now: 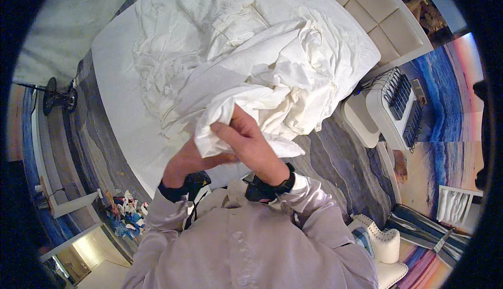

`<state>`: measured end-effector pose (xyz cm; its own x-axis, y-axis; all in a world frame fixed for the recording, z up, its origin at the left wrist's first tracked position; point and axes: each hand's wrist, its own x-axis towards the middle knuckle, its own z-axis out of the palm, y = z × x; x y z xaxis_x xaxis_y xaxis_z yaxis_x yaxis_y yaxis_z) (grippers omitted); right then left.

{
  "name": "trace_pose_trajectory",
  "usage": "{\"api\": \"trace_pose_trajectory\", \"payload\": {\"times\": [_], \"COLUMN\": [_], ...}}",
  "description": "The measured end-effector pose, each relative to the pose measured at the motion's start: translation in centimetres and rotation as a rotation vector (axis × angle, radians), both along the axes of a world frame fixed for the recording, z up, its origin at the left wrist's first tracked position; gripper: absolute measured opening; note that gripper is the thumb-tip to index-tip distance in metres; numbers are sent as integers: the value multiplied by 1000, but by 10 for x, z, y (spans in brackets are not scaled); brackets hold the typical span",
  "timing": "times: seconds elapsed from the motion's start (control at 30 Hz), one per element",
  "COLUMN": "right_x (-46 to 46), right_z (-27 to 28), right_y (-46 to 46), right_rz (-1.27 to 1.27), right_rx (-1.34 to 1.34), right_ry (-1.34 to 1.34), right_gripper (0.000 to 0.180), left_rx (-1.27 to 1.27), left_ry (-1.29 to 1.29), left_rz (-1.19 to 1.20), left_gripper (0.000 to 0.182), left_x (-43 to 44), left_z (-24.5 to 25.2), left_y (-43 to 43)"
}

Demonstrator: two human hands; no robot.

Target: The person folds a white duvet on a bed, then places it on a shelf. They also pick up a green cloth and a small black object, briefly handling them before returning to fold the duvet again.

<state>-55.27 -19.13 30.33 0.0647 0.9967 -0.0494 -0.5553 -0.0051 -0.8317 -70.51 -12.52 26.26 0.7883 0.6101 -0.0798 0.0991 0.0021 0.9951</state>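
Just in front of my chest, a white bed linen piece (214, 141) is bunched between my two hands. My right hand (251, 143) pinches its upper fold, with the thumb lying across the cloth. My left hand (184, 163) holds the lower edge from beneath, and most of its fingers are hidden behind the fabric. The held part runs into a crumpled heap of white linen (251, 61) on the bed. Under the heap, a smooth white sheet (118, 73) covers the mattress.
A tufted headboard (369, 4) borders the bed at upper right. Beside it stands a white nightstand-like unit (373, 104) with dark wire racks. A studded armchair (383, 245) is at lower right. Coloured scraps (127, 216) lie on the patterned floor (322, 167). A dark round-based stand (53, 96) is at left.
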Motion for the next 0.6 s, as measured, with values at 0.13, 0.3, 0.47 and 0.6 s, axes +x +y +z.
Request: {"api": "trace_pose_trajectory", "payload": {"times": [0.13, 0.3, 0.47, 0.6], "right_x": [8, 38, 65, 61], "right_z": [4, -33, -129, -157], "right_y": [0, -6, -14, -29], "right_rz": [-76, 16, -60, -108], "right_rx": [90, 64, -145, -222], "right_ry": [12, -87, -456, -539], "right_gripper": [31, 27, 33, 59], "left_rx": [152, 11, 520, 640], "left_ry": [-55, -202, -96, 10], "left_rz": [350, 515, 734, 877], "left_gripper": [48, 43, 39, 23], "left_x": [-7, -34, -77, -42], "left_z": [-40, 2, 37, 86], "left_y": [17, 33, 53, 18]}}
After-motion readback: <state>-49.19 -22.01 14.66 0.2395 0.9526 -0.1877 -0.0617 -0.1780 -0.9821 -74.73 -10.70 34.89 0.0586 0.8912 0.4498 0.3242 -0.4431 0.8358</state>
